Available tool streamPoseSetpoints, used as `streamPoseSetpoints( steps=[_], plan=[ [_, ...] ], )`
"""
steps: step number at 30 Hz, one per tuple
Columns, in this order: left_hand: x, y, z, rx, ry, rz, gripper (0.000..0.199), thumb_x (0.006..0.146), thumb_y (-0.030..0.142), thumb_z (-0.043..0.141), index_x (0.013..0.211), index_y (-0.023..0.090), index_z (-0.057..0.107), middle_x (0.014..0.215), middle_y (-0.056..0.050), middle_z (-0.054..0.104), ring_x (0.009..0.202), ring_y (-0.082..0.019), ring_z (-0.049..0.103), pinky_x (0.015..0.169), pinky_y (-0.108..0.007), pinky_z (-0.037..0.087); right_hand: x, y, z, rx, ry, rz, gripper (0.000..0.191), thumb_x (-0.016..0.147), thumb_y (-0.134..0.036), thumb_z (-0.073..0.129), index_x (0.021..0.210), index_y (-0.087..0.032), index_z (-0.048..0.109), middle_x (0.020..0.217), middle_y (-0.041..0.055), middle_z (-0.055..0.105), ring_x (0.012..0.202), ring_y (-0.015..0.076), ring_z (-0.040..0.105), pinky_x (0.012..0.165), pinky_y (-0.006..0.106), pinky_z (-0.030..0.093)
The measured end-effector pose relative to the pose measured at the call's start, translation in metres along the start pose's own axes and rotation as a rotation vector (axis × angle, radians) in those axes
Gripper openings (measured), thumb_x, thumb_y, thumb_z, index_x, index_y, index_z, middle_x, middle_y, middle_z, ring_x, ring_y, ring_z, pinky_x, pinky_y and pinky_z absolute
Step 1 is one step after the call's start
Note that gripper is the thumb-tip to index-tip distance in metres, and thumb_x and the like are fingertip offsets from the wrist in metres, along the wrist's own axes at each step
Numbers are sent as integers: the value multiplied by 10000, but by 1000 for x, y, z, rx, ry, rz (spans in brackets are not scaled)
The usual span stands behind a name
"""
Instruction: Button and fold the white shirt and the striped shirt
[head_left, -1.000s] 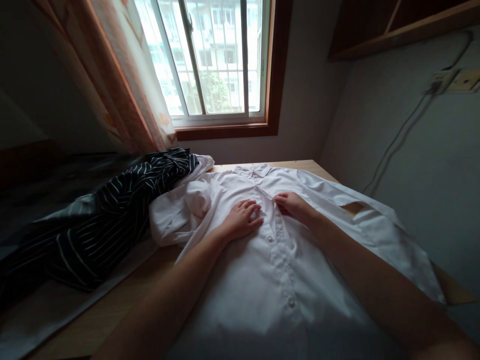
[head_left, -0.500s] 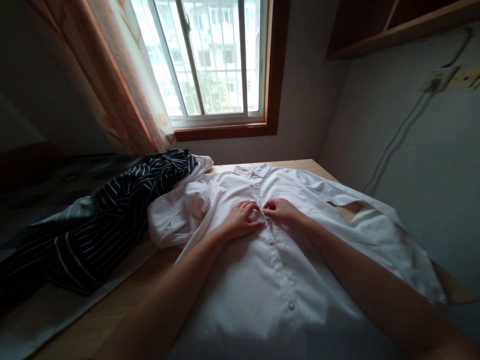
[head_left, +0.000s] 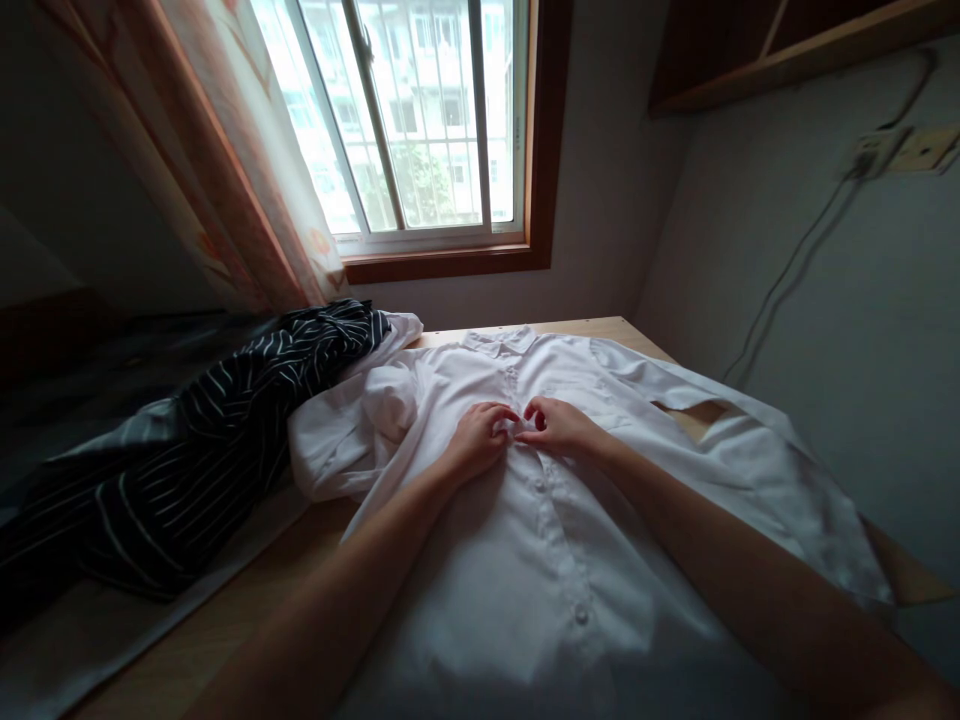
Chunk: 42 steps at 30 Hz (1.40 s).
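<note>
A white collared shirt (head_left: 480,560) lies front side up, its collar toward the window and its button strip running down the middle. At the strip, below the collar, my left hand (head_left: 481,437) is closed on the shirt fabric, thumb and fingers pinching it. Just to its right, my right hand (head_left: 559,427) is at the same strip with thumb and index finger curved apart, the fingertips near the placket. No cloth shows between them. Buttons are visible on the strip below both hands.
The shirt rests on a wooden table (head_left: 600,328). Black striped clothing (head_left: 225,430) is heaped at the left. A curtain (head_left: 247,170) hangs beside the window (head_left: 427,130). A cable (head_left: 787,260) runs down the right wall, below a shelf (head_left: 795,60).
My left hand's fingers have drawn together on the fabric. My right hand's thumb and index finger have spread from a pinch. The view has shifted slightly.
</note>
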<state>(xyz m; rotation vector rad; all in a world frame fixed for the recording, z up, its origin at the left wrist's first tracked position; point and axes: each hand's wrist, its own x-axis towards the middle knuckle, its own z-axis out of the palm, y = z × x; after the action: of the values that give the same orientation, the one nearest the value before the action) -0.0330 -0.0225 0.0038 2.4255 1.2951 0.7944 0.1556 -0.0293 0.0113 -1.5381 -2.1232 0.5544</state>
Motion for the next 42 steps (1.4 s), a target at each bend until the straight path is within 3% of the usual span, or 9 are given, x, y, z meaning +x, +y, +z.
streamPoseSetpoints(
  steps=[4, 10, 16, 22, 28, 37, 42],
  plan=[
    [2, -2, 3, -31, 29, -11, 383, 729, 40, 531, 1008, 201, 737, 1121, -50, 723, 1078, -216, 628, 1017, -352, 472, 0, -2, 2, -10, 74, 5, 139, 784, -251, 642, 874, -155, 689, 797, 37, 690, 696, 145, 581, 628, 226, 381],
    [6, 5, 2, -151, 41, -88, 281, 774, 81, 538, 873, 208, 769, 995, -37, 760, 998, -209, 676, 966, -327, 510, 0, -4, -13, 149, 52, -13, 171, 808, -197, 556, 767, -150, 715, 719, 22, 694, 692, 151, 598, 632, 225, 378],
    [7, 9, 4, -158, 92, -126, 145, 818, 233, 624, 836, 188, 761, 947, -66, 747, 906, -220, 678, 890, -340, 529, 1, -11, -17, 160, 339, -41, 233, 868, -257, 525, 733, -152, 684, 683, 13, 650, 647, 138, 547, 625, 225, 375],
    [3, 10, 6, 52, 127, -128, 134, 836, 178, 601, 851, 184, 734, 925, -65, 702, 954, -226, 618, 919, -360, 493, 2, -11, 7, 13, 144, -51, 150, 810, -151, 582, 777, -151, 728, 787, 57, 722, 724, 156, 608, 673, 230, 400],
    [2, 14, 6, 189, 78, -104, 141, 874, 241, 608, 909, 194, 736, 973, -73, 685, 993, -244, 585, 926, -371, 473, 2, -10, 4, -13, 73, -9, 139, 800, -171, 625, 850, -152, 754, 802, 53, 735, 724, 156, 626, 670, 226, 417],
    [8, 15, 8, 279, 28, -108, 194, 919, 308, 577, 900, 188, 729, 977, -84, 669, 982, -253, 570, 943, -395, 438, 2, -16, 8, -108, 117, 40, 152, 805, -160, 603, 880, -145, 735, 889, 94, 738, 822, 189, 648, 706, 241, 423],
    [9, 18, 11, 311, 9, -121, 189, 928, 339, 574, 963, 208, 706, 1046, -86, 644, 1070, -274, 540, 928, -400, 433, 5, -11, 1, -78, 121, 84, 121, 799, -178, 627, 848, -148, 734, 837, 72, 736, 767, 171, 638, 688, 237, 412]
  ],
)
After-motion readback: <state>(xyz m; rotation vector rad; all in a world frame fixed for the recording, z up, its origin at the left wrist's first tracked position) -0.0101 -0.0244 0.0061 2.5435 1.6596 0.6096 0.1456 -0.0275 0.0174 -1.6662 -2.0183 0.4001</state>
